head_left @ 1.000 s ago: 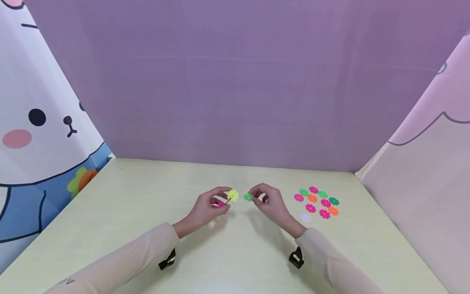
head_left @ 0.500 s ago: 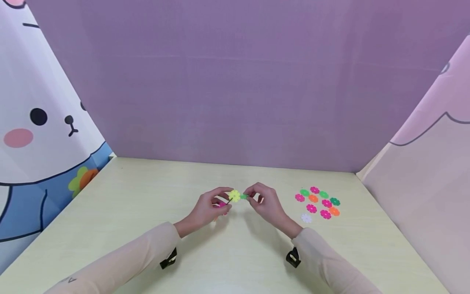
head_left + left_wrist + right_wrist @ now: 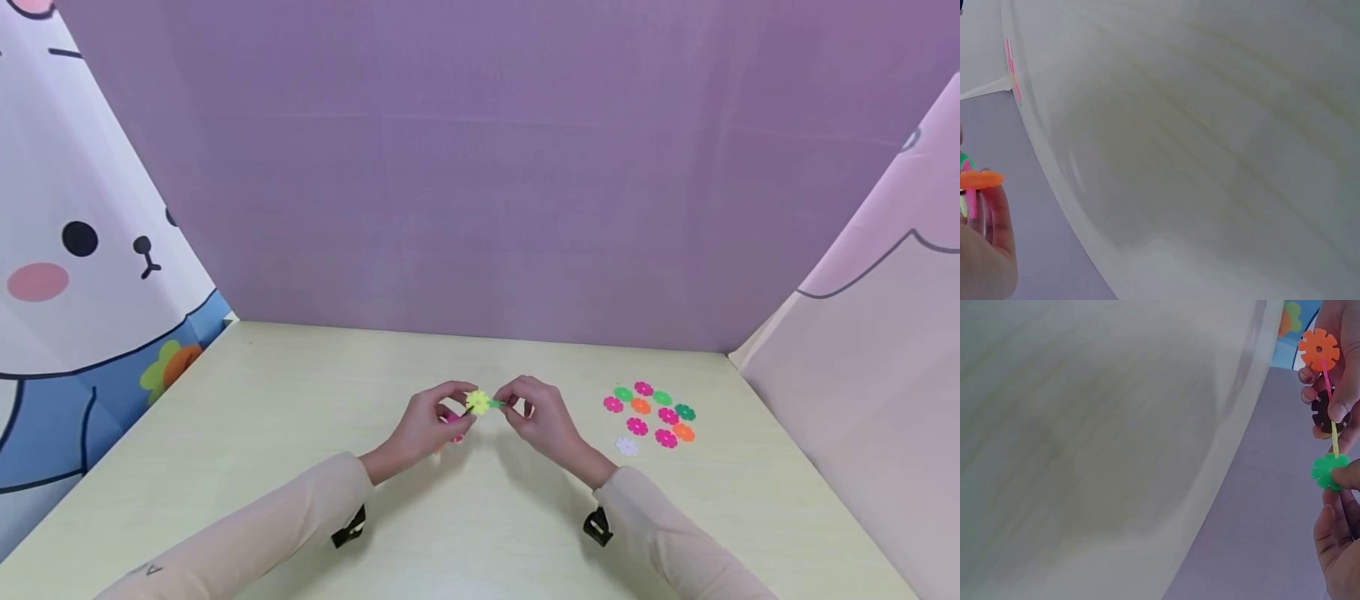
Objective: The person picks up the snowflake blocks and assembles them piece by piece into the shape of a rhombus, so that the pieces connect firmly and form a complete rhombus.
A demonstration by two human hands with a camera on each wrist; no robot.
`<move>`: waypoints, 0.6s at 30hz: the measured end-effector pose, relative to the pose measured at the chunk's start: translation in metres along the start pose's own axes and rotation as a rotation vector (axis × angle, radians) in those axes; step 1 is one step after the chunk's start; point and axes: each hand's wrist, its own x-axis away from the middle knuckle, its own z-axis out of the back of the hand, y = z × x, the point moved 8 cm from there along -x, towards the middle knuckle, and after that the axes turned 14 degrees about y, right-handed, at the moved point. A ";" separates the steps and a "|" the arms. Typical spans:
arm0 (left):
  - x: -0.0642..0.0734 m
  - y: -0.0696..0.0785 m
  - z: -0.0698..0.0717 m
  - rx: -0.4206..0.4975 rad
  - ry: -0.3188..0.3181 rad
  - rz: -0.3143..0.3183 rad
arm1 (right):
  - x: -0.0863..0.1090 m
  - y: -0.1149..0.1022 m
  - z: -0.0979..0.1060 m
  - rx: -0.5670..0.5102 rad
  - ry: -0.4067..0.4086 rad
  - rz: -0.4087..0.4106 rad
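My left hand (image 3: 423, 423) holds a short chain of notched plastic discs between thumb and fingers. In the right wrist view the chain runs from an orange disc (image 3: 1319, 349) through an edge-on pink disc (image 3: 1327, 381) and a black disc (image 3: 1321, 415) to an edge-on yellow disc (image 3: 1335, 439). A green disc (image 3: 1327, 470) is pinched by my right hand (image 3: 543, 418) and meets the yellow disc's edge. How deep their slots engage cannot be seen. The left wrist view catches the orange disc (image 3: 982, 180) at its left edge, partly hiding the others.
Several loose discs lie flat on the pale table (image 3: 300, 375) to the right of my hands, among them a white disc (image 3: 627, 446), a dark green disc (image 3: 686, 412) and an orange disc (image 3: 683, 432). A purple backdrop (image 3: 480, 208) rises behind the table.
My right hand has moved left, bringing the green disc from apart to touching the yellow one and turning it edge-on. The left hand has shifted only slightly.
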 end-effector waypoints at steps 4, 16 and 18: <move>-0.001 0.000 -0.001 -0.014 0.008 0.005 | -0.001 0.000 0.000 0.013 -0.004 0.011; 0.000 0.005 -0.003 -0.005 -0.029 -0.026 | -0.001 -0.007 -0.001 0.068 -0.015 0.090; 0.002 0.012 -0.002 -0.012 -0.035 -0.030 | -0.001 -0.008 -0.001 0.076 -0.019 0.099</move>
